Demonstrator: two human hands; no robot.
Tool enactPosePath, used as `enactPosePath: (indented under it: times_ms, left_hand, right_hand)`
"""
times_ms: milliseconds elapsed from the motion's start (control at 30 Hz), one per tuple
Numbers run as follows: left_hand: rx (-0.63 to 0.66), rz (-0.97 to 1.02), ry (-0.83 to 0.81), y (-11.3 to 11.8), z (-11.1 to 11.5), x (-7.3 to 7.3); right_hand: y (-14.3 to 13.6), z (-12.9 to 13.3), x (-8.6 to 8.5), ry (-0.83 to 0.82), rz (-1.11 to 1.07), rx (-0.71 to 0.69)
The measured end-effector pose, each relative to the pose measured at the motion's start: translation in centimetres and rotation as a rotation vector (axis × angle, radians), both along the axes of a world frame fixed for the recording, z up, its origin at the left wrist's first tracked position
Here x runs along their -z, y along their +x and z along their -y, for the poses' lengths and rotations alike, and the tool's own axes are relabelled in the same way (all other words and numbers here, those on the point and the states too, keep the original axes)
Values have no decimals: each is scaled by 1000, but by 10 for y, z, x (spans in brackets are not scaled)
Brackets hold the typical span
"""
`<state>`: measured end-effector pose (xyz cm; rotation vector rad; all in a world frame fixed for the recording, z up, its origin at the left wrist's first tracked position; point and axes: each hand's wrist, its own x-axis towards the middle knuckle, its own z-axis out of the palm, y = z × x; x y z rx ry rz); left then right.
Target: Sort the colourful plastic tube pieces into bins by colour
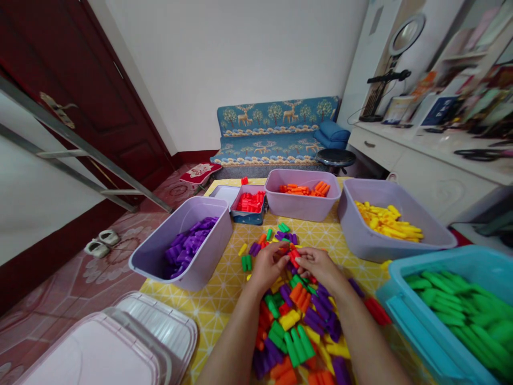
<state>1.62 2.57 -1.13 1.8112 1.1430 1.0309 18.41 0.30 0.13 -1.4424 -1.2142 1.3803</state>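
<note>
Both hands meet over a mixed heap of plastic toy pieces, shaped like rounded tubes joined side by side. Between them is a red toy piece [294, 258]. My right hand [316, 263] pinches its right side, and the fingers of my left hand [270, 263] close on its left side. Beneath and around the hands lie loose green pieces [298, 345], purple pieces [320, 310], orange pieces [300, 297] and yellow pieces [290, 320]. Some of the heap is hidden under my forearms.
Around the yellow-patterned table [216, 267] stand a purple-filled bin [216, 246], a small box [247, 218] of red pieces, an orange-filled bin [298, 207], a yellow-filled bin [360, 240] and a turquoise bin [420, 326] of green pieces. Stacked lids [100, 353] lie front left.
</note>
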Motion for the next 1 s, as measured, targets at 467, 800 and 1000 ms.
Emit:
enactPosePath:
  times_ms: [467,800,1000]
  left_hand:
    - [-15,-109,115,-1,-2,2]
    - [-112,-131,123,-1,-4,3]
    - [-54,-129,123,-2,-1,0]
  right_hand:
    - [16,-27,-58,592,-173,507]
    - [26,5,-6,254,658,-304]
    - [6,0,-8,356,663,-139]
